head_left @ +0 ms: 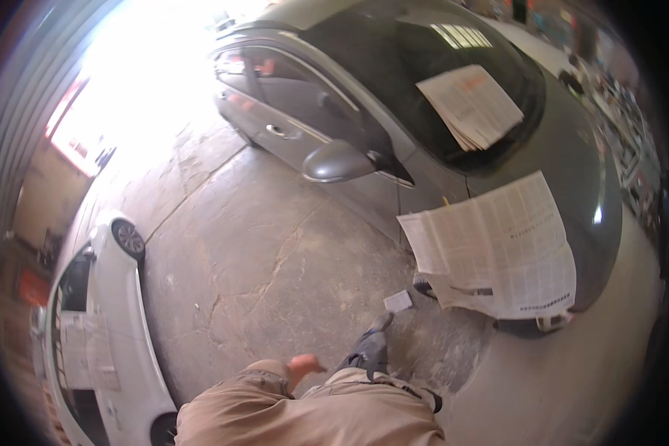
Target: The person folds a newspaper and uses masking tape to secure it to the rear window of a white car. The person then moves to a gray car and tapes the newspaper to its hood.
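My left hand (305, 365) shows at the end of a beige sleeve, low in the middle of the head view, in front of my body. It is small and smeared, so its fingers cannot be made out, and nothing shows in it. My right hand is out of sight. Ahead to the right, an opened newspaper sheet (490, 249) drapes over the front fender of a grey car (431, 175). A folded stack of newspaper (471, 108) lies on that car's windshield. A small white flat piece (398, 300) rests on the floor near my shoe (381, 321).
A white car (130, 320) stands at the left, with paper sheets (89, 351) on it. The grey car's side mirror (339, 161) juts out over the cracked concrete floor (253, 245). Cluttered items (623, 123) line the far right. Bright light enters through a large opening at the far left.
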Available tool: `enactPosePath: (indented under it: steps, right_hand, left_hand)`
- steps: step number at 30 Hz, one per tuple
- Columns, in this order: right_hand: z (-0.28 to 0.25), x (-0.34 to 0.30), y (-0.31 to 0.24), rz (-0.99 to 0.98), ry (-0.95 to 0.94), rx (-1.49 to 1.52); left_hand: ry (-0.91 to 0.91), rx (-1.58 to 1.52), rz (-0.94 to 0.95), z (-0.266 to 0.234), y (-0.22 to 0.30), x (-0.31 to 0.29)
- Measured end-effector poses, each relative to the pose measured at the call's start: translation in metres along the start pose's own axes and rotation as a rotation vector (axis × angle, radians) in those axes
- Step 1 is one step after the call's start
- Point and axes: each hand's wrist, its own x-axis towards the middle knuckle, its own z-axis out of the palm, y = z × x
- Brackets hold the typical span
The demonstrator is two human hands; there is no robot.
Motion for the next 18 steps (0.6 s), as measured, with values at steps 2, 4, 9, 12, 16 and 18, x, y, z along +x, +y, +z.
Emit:
enactPosePath:
  steps: [2, 4, 9, 12, 16, 18]
  right_hand:
    - [-0.014, 0.002, -0.022, -0.022, -0.005, 0.029]
    - [-0.031, 0.011, -0.044, -0.050, 0.015, 0.036]
    - [-0.062, 0.037, -0.139, -0.186, 0.042, -0.004]
    - [-0.074, 0.048, -0.221, -0.294, 0.040, -0.095]
    - [-0.042, 0.048, -0.330, -0.395, 0.020, -0.233]
    - [0.001, 0.042, -0.381, -0.446, -0.018, -0.321]
  left_hand:
    - [-0.157, -0.193, -0.089, 0.054, -0.059, 0.006]
    - [-0.115, -0.241, -0.109, 0.069, -0.072, 0.004]
    - [0.338, -0.396, -0.057, 0.021, -0.086, -0.026]
    - [0.531, -0.745, 0.206, 0.002, -0.085, -0.046]
    - [0.601, -0.729, 0.160, 0.033, -0.130, -0.097]
    - [0.559, -0.773, -0.031, 0.087, -0.183, -0.113]
